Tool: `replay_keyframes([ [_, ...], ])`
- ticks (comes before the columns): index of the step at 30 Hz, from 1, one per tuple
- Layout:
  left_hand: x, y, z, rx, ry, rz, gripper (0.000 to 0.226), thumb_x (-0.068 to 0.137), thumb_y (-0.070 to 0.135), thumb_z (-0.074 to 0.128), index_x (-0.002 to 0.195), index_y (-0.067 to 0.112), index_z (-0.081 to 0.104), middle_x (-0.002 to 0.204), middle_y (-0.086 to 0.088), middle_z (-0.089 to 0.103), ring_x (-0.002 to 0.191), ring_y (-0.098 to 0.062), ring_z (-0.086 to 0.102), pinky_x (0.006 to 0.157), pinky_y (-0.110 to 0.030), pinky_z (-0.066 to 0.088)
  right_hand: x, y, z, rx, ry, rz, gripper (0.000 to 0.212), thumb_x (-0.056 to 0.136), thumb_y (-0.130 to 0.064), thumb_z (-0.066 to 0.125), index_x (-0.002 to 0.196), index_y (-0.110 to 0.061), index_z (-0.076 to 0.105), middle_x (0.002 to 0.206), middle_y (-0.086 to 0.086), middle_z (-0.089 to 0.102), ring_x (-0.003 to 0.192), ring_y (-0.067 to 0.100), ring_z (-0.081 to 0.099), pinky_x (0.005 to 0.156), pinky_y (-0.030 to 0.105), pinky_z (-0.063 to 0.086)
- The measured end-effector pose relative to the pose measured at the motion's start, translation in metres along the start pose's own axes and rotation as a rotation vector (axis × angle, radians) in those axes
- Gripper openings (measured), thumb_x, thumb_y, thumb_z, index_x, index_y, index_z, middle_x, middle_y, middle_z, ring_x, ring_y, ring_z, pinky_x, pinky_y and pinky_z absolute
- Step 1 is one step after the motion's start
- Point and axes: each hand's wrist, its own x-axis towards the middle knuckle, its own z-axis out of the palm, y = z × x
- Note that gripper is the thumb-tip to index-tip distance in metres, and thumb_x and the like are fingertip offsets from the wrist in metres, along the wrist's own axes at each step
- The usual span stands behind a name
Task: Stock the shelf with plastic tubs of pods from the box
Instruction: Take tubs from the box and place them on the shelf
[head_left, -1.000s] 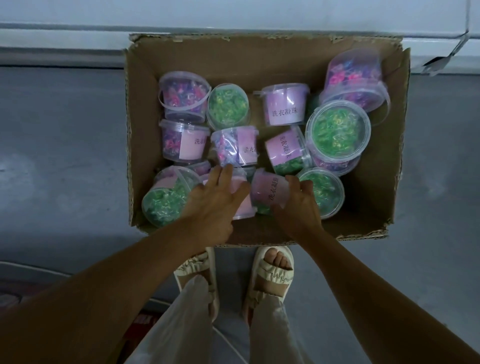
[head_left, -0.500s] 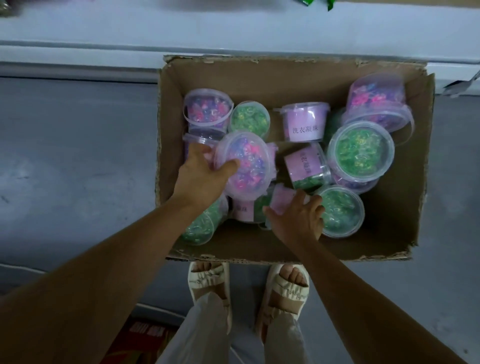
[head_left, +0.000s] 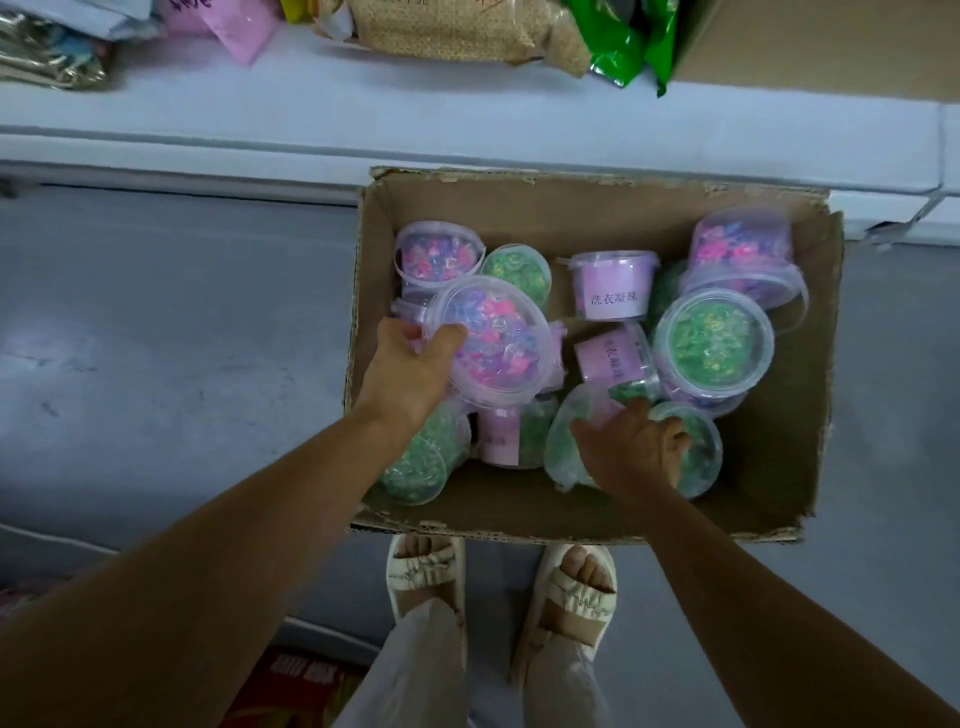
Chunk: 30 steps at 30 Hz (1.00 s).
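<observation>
- Above the box (head_left: 779, 467), we are now lifting a pink-and-purple tub (head_left: 493, 343), lid tilted toward us; a second ago it was lying among the others.
- Our left hand (head_left: 410, 369) is gripping its side, thumb on the lid rim.
- Our right hand (head_left: 631, 452) is curling round a green tub (head_left: 566, 447) low in the box, which it was only reaching for before.
- Ahead, the shelf (head_left: 467, 119) is waiting; stocking is under way, many tubs left.

One cardboard box (head_left: 587, 208) holds about twelve plastic tubs (head_left: 615, 283) of pods; two hands reach in; two sandalled feet (head_left: 426, 577) show below.
</observation>
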Motion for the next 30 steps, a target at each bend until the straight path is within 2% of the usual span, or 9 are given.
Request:
replay_keyframes([
  [4, -0.039, 0.036, -0.015, -0.099, -0.003, -0.009, 0.028, 0.084, 0.046, 0.057, 0.099, 0.025, 0.047, 0.106, -0.001, 0.057, 0.099, -0.023, 0.059, 0.09, -0.051, 0.051, -0.023, -0.001, -0.067, 0.206, -0.049, -0.014, 0.063, 0.085, -0.048, 0.052, 0.131, -0.006, 0.038, 0.134, 0.023, 0.044, 0.124, 0.041, 0.041, 0.105, 0.047, 0.032],
  [8, -0.089, 0.087, -0.039, -0.185, 0.019, 0.001, 0.023, 0.085, 0.043, 0.058, 0.083, 0.024, 0.045, 0.09, -0.001, 0.056, 0.086, -0.019, 0.059, 0.086, -0.047, 0.053, -0.059, -0.008, -0.145, 0.495, -0.073, -0.04, 0.053, 0.09, -0.041, 0.049, 0.131, -0.008, 0.046, 0.129, 0.017, 0.052, 0.114, 0.035, 0.049, 0.085, 0.033, 0.037],
  [11, -0.126, 0.13, -0.064, -0.224, 0.028, 0.007, 0.065, 0.063, 0.059, 0.059, 0.109, 0.014, 0.051, 0.105, -0.008, 0.063, 0.091, -0.022, 0.064, 0.086, -0.046, 0.054, -0.094, -0.02, -0.2, 0.644, -0.086, -0.041, 0.073, 0.07, -0.06, 0.046, 0.128, -0.015, 0.053, 0.125, 0.014, 0.057, 0.109, 0.033, 0.054, 0.089, 0.038, 0.045],
  [13, -0.149, 0.16, -0.082, -0.266, 0.037, 0.037, 0.065, 0.059, 0.058, 0.057, 0.107, 0.014, 0.05, 0.107, -0.011, 0.063, 0.093, -0.027, 0.065, 0.088, -0.048, 0.053, -0.114, -0.025, -0.238, 0.737, -0.07, -0.042, 0.078, 0.053, -0.065, 0.043, 0.115, -0.019, 0.057, 0.114, 0.011, 0.06, 0.102, 0.032, 0.058, 0.089, 0.046, 0.049],
  [15, -0.18, 0.197, -0.101, -0.302, 0.038, 0.08, 0.055, 0.059, 0.056, 0.056, 0.099, 0.018, 0.049, 0.107, -0.011, 0.064, 0.094, -0.029, 0.065, 0.087, -0.049, 0.053, -0.14, -0.031, -0.283, 0.809, -0.086, -0.064, 0.065, 0.051, -0.06, 0.044, 0.099, -0.017, 0.056, 0.092, 0.011, 0.057, 0.086, 0.029, 0.058, 0.072, 0.038, 0.052],
  [20, -0.26, 0.279, -0.153, -0.386, 0.009, 0.159, 0.041, 0.076, 0.049, 0.062, 0.098, 0.018, 0.047, 0.108, -0.013, 0.061, 0.09, -0.026, 0.063, 0.065, -0.037, 0.055, -0.231, -0.054, -0.398, 1.013, -0.169, -0.104, 0.055, 0.059, -0.043, 0.05, 0.103, -0.012, 0.058, 0.091, 0.014, 0.057, 0.094, 0.033, 0.06, 0.068, 0.034, 0.053],
  [22, -0.292, 0.308, -0.174, -0.396, -0.015, 0.216, 0.041, 0.086, 0.045, 0.054, 0.111, 0.012, 0.05, 0.105, -0.013, 0.064, 0.082, -0.023, 0.063, 0.054, -0.027, 0.049, -0.271, -0.059, -0.444, 1.063, -0.124, -0.174, 0.03, 0.07, -0.038, 0.051, 0.086, -0.012, 0.057, 0.076, 0.012, 0.054, 0.083, 0.03, 0.059, 0.068, 0.036, 0.05],
  [25, -0.345, 0.35, -0.205, -0.391, -0.058, 0.317, 0.037, 0.091, 0.042, 0.047, 0.107, 0.01, 0.057, 0.088, -0.009, 0.063, 0.071, -0.02, 0.058, 0.061, -0.029, 0.046, -0.325, -0.061, -0.507, 1.142, -0.08, -0.268, 0.023, 0.087, -0.023, 0.047, 0.067, -0.012, 0.05, 0.056, 0.008, 0.047, 0.064, 0.023, 0.05, 0.066, 0.036, 0.048],
  [30, -0.427, 0.415, -0.251, -0.41, -0.124, 0.452, 0.031, 0.092, 0.044, 0.046, 0.094, 0.017, 0.062, 0.085, -0.012, 0.068, 0.073, -0.025, 0.062, 0.068, -0.034, 0.052, -0.41, -0.069, -0.595, 1.259, -0.013, -0.388, 0.017, 0.088, -0.021, 0.049, 0.073, -0.013, 0.053, 0.064, 0.009, 0.047, 0.057, 0.021, 0.05, 0.06, 0.034, 0.049],
])
